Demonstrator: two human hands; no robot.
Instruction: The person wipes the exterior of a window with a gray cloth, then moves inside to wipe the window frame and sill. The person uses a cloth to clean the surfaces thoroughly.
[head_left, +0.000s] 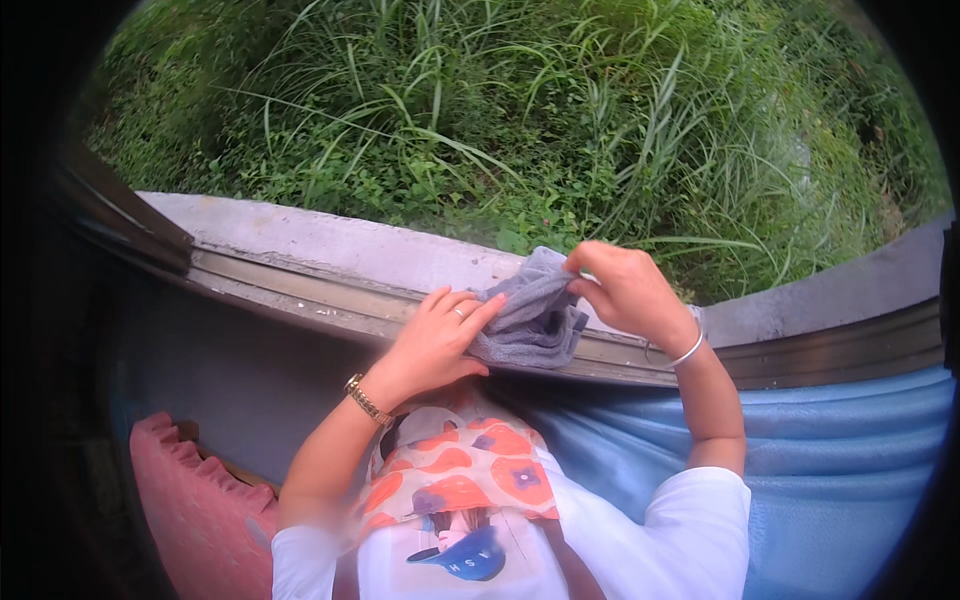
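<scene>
A crumpled grey cloth (529, 322) lies bunched over the metal track of a window sill (307, 289). My left hand (442, 334), with a ring on one finger and a gold-coloured watch at the wrist, rests against the cloth's left side with its fingers spread somewhat apart. At the cloth's upper right, my right hand (622, 289) pinches a raised fold between thumb and fingers; a silver-coloured bangle circles that wrist. The cloth hides the part of the track beneath it.
Beyond the concrete ledge (360, 240) grow dense grass and weeds (487, 127). A dark window frame (142, 210) stands at the left. Blue draped fabric (832, 465) hangs at the lower right. A pink ruffled fabric item (199, 510) is at the lower left.
</scene>
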